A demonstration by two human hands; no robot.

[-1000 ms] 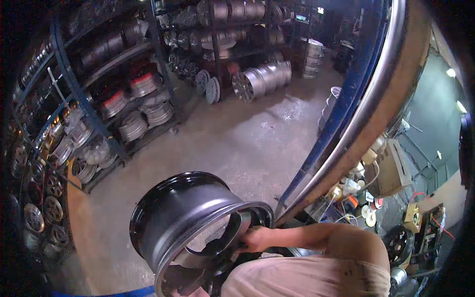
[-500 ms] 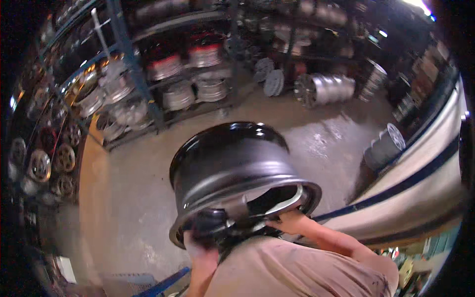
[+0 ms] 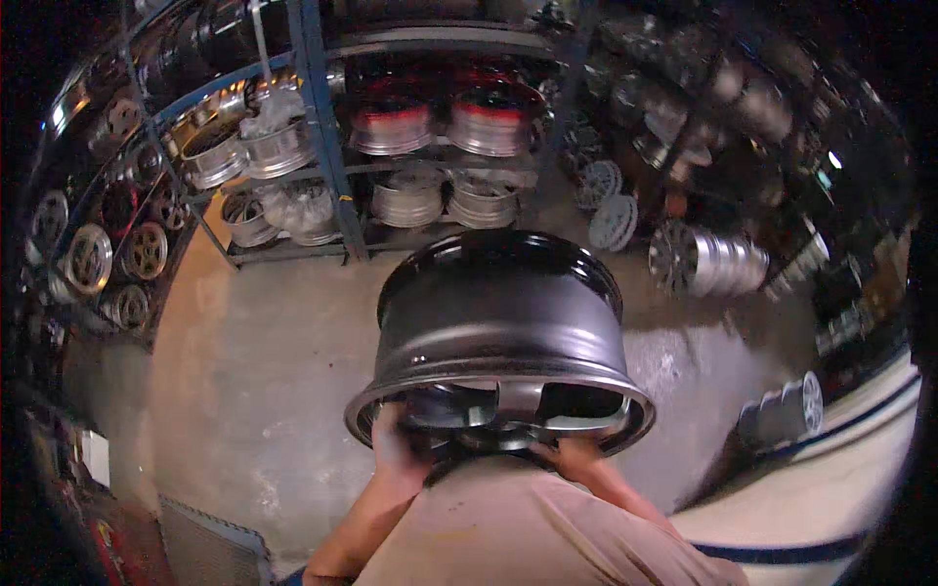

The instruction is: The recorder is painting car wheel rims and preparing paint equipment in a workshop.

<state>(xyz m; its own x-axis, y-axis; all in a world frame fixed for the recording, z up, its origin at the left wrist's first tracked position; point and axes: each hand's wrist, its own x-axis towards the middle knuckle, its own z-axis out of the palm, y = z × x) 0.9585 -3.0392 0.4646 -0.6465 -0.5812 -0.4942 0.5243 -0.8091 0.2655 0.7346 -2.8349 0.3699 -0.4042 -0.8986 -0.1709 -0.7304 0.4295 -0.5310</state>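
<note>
A large dark grey, glossy wheel rim (image 3: pixel 496 305) is held up against my body, its lipped edge and spokes toward me. My left hand (image 3: pixel 399 444) grips it at the lower left of the spoked face, with fingers blurred and partly inside the rim. My right hand (image 3: pixel 572 451) grips the lower right of the same face, its fingertips partly hidden by the metal.
Blue metal shelving (image 3: pixel 327 161) with silver and red-lipped rims (image 3: pixel 391 132) stands ahead. More wheels (image 3: pixel 91 262) line the left. Stacked rims (image 3: pixel 728 269) lie on the floor (image 3: pixel 254 391) at the right. A curved pale panel with dark stripes (image 3: pixel 831 488) borders the lower right.
My view has swung left toward the shelves, so the scene has shifted right. The rim has moved to the middle, and my left hand has come into clearer view on it.
</note>
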